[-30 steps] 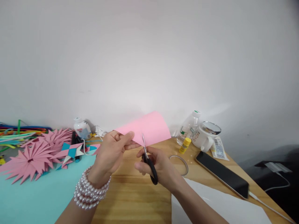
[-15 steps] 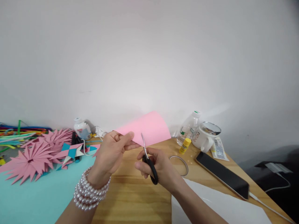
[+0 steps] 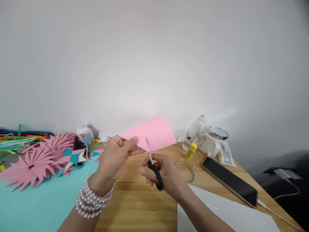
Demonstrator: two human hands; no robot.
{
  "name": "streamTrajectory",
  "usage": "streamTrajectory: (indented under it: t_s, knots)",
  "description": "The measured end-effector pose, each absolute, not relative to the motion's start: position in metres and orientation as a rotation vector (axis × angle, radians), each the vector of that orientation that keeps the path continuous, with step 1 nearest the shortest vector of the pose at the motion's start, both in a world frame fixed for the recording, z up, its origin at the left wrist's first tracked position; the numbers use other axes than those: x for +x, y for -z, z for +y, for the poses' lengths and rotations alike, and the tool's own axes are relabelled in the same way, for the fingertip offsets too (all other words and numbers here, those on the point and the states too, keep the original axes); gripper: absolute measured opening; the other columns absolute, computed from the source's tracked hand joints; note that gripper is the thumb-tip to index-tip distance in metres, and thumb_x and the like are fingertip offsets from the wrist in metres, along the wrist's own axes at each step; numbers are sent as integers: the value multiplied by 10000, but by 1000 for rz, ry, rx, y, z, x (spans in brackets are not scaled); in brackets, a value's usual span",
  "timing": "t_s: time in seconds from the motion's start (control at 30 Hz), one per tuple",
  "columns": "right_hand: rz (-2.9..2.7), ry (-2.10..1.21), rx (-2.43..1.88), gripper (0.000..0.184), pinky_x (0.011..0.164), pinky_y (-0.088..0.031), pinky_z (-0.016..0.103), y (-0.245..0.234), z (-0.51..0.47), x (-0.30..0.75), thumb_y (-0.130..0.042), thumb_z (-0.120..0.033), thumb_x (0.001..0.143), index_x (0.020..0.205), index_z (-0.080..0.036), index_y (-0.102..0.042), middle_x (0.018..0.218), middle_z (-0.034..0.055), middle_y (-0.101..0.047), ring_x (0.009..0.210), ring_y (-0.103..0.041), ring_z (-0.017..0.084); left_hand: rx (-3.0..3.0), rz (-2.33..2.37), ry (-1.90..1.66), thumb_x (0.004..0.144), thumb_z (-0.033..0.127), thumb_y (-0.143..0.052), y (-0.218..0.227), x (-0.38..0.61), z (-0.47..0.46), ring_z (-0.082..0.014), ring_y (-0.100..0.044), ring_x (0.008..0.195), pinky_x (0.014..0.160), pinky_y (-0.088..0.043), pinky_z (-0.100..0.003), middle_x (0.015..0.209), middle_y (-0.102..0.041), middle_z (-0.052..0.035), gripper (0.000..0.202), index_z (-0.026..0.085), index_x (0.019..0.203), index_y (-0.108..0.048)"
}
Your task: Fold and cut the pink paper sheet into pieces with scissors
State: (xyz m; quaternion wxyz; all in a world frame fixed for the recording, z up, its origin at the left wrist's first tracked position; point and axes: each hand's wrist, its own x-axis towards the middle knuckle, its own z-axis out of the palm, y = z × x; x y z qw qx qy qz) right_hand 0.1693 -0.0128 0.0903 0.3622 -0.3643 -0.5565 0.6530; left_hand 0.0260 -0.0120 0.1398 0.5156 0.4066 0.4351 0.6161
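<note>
My left hand (image 3: 115, 159), with pearl bracelets at the wrist, pinches the near edge of a pink sheet of paper (image 3: 154, 132) held up above the wooden table (image 3: 135, 203). My right hand (image 3: 164, 175) grips black-handled scissors (image 3: 152, 164), fingers through the loops. The thin blades point up and cross the lower edge of the pink paper just right of my left thumb.
Pink folded paper flowers (image 3: 36, 159) and a pink-and-teal star (image 3: 74, 157) lie on a teal sheet (image 3: 36, 206) at left, with coloured strips (image 3: 16, 137) and a small bottle (image 3: 84, 132) behind. At right: tape ring (image 3: 185, 169), glue stick (image 3: 191, 150), water bottle (image 3: 195, 132), mug (image 3: 212, 140), phone (image 3: 229, 180), white paper (image 3: 229, 216).
The scissors and my right hand have shifted very slightly to the left along the paper's edge. My left hand and the pink paper stay still.
</note>
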Motion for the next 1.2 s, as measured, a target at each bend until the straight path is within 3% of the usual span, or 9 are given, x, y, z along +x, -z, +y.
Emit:
streamTrajectory:
  t_s: [0.2,0.4,0.6,0.8,1.2]
  knots:
    - [-1442,-1634,-919,508,472,-380,210,-91,-12,172,-803,-381,560,896,-186,-476,548,-56,-562,495,-512,106,1093,1005,-1382,676,275,-709,-139,26,-13,-172,-655,557,602,-530,-250,523,-647,-52,252,121,490,-637]
    - [-1487,-1598,-886,479,524,-400,229,-90,-10,172,-793,-373,584,888,-189,-472,578,-58,-542,532,-518,113,1143,982,-1329,702,295,-689,-135,25,-16,-226,-680,633,653,-539,-306,655,-712,-97,213,105,606,-690]
    - [-1486,-1597,-917,461,494,-377,218,-92,-11,172,-788,-384,583,831,-192,-450,539,-70,-524,497,-510,107,1164,956,-1309,747,297,-652,-134,24,-15,-224,-681,668,679,-531,-311,691,-718,-90,209,106,693,-718]
    - [-1477,-1603,-957,482,463,-356,213,-94,-12,172,-786,-415,567,824,-198,-439,496,-77,-511,473,-502,113,1188,934,-1305,758,292,-643,-134,25,-16,-212,-676,662,670,-525,-293,669,-710,-80,222,125,627,-705]
    - [-1473,-1616,-956,460,449,-351,209,-92,-11,173,-778,-416,573,803,-209,-437,485,-81,-506,449,-479,102,1193,936,-1297,743,314,-650,-137,27,-16,-212,-675,659,674,-530,-307,673,-712,-64,197,130,719,-718]
